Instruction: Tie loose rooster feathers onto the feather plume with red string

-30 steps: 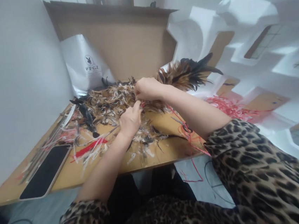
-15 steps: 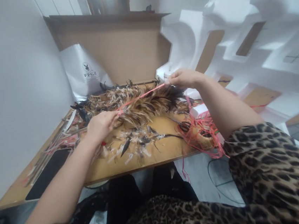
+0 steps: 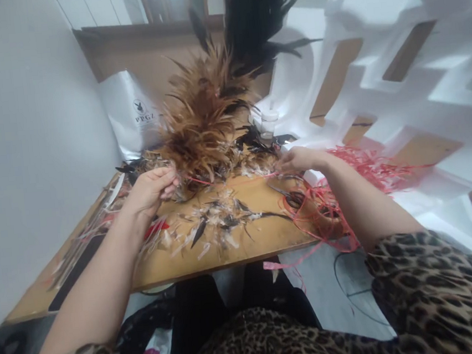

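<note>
My left hand is closed round the base of a big bundle of brown and black feathers, which stands upright above the wooden table. A red plastic string runs from the bundle's base across to my right hand, which pinches its other end. Loose feathers lie scattered on the table below both hands.
A tangle of red string and scissors lie to the right. A small clear jar stands behind. A phone and thin sticks lie at the left. A white bag, cardboard and white foam blocks stand around.
The feather bundle has swung from lying flat to standing upright. My right hand has come down toward the table with the string, and my left hand still grips the base.
</note>
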`<state>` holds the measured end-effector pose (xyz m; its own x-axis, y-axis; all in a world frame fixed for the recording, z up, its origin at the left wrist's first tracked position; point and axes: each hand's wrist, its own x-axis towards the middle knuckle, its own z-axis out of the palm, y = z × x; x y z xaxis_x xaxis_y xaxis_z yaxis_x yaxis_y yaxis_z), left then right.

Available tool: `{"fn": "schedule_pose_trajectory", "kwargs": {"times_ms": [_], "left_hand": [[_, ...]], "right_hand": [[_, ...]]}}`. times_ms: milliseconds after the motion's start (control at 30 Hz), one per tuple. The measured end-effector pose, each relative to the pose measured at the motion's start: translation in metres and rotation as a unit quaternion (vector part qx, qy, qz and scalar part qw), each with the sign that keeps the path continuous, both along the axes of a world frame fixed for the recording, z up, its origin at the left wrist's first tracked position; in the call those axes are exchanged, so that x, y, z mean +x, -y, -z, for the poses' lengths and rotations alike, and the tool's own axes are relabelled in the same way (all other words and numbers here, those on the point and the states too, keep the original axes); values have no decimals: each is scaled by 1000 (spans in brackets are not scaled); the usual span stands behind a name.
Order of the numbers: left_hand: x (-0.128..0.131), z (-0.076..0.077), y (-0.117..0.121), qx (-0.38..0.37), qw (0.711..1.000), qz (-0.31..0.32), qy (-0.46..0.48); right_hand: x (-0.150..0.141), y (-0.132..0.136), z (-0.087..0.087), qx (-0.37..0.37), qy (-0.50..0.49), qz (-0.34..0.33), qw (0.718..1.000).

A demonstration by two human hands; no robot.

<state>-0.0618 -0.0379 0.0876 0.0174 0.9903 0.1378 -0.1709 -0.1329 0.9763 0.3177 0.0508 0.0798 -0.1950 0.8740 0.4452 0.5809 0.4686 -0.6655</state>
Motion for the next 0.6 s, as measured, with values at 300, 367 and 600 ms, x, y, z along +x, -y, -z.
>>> {"fn": "schedule_pose_trajectory", "kwargs": {"times_ms": [300, 367, 600], "left_hand": [[52, 21, -8, -11, 998, 17, 64], [54, 27, -10, -8, 997, -4, 77], [58, 45, -14, 10, 992, -85, 90]], "right_hand": [[-159, 37, 8, -181, -187, -279, 924], [-182, 38, 22, -236, -266, -279, 892], [-205, 32, 51, -217, -364, -142, 894]]}}
